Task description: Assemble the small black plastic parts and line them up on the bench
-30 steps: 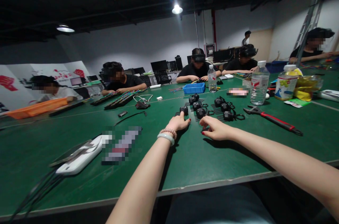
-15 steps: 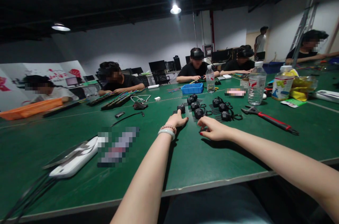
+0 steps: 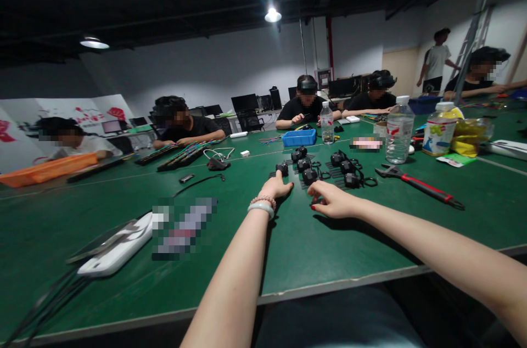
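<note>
A: Black, rounded, plastic-looking piece (image 3: 283, 168): its heading, long axis?
B: Too small to tell. Lies at far end of left hand (image 3: 276, 187), at fingertips; grip unclear.
A: Right hand (image 3: 334, 198)?
B: Half-curled, nearer, rightward; contents hidden.

Right hand (image 3: 334, 200), palm out of sight

No words or numbers can be read: the red label (image 3: 394, 130) on the clear bottle (image 3: 401, 145), the milky bottle (image 3: 439, 131)'s print and the red wall markings (image 3: 84, 114) are illegible.
</note>
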Demonstrator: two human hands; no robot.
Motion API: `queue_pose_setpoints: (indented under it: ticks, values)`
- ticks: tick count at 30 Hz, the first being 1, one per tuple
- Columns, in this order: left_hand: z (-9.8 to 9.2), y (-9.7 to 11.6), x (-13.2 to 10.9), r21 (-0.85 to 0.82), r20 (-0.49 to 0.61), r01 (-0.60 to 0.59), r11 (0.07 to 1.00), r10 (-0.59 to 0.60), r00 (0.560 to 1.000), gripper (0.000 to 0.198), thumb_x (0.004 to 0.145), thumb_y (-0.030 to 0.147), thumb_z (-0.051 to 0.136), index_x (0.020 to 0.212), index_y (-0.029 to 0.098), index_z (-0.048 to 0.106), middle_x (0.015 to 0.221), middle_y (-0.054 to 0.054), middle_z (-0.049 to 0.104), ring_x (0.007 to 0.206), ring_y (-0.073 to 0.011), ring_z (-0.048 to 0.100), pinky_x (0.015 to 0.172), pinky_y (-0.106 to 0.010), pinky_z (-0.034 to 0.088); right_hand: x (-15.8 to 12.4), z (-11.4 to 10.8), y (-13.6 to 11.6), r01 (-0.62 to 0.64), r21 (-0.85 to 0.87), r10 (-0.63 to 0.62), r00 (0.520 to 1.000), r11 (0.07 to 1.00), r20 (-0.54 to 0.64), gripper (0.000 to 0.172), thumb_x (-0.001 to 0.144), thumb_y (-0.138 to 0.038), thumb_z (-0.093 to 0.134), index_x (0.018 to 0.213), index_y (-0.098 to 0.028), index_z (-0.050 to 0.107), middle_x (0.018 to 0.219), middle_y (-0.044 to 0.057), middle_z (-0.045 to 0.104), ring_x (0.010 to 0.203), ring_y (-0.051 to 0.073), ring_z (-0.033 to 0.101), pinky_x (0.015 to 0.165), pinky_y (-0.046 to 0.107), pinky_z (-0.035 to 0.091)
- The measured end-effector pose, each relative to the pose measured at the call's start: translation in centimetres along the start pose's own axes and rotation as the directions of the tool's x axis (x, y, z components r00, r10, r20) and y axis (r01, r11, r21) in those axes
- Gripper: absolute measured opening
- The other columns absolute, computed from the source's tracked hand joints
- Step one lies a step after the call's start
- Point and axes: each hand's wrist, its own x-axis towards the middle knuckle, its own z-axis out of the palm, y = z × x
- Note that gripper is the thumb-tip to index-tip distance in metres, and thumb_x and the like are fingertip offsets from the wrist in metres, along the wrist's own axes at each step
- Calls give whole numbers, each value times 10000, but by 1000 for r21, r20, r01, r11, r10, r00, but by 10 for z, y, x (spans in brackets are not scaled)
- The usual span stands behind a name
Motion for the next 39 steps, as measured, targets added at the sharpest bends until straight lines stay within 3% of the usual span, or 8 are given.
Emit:
queue_pose_setpoints:
  ticks: [11, 23, 30, 35, 39]
  values:
    - [0, 0, 1, -17, 5, 9, 1000, -9, 1000, 680, 651, 596, 402, 1136, 131, 298, 1051, -170, 544, 911, -267, 547, 712, -304, 394, 0, 0, 0, 25, -23, -25, 1000, 999, 0, 254, 660, -175, 529, 897, -150, 439, 884, 50, 471, 714, 109, 502, 633, 236, 423]
    - [1, 4, -11, -25, -61, -27, 999, 26, 998, 578, 694, 557, 376, 1091, 143, 309, 1076, -156, 530, 994, -275, 499, 799, -341, 362, -1, -3, 0, 55, -12, -55, 998, 998, -18, 256, 662, -171, 528, 904, -152, 448, 887, 50, 478, 718, 111, 492, 624, 236, 417]
    - [-7, 9, -23, -20, -76, -40, 999, 38, 996, 550, 696, 530, 412, 1081, 148, 315, 1051, -147, 541, 945, -260, 529, 762, -302, 381, 2, -11, 8, 2, -87, -18, 982, 996, -188, 219, 667, -177, 518, 882, -160, 479, 878, 56, 498, 863, 169, 448, 780, 314, 370]
    - [-18, 14, -32, -14, -96, -58, 998, 57, 994, 500, 708, 511, 423, 1050, 156, 340, 988, -128, 569, 898, -251, 549, 712, -283, 397, 5, -11, 20, -94, -110, 52, 941, 989, -335, 199, 670, -183, 509, 867, -165, 490, 892, 65, 493, 890, 190, 429, 811, 350, 346]
    - [-26, 25, -39, -6, -229, -123, 992, 118, 966, 444, 747, 484, 384, 1029, 142, 349, 939, -136, 576, 852, -245, 560, 672, -279, 401, 8, -10, 33, -179, -98, 122, 897, 979, -425, 267, 666, -197, 507, 929, -161, 490, 933, 75, 485, 922, 196, 436, 834, 354, 353]
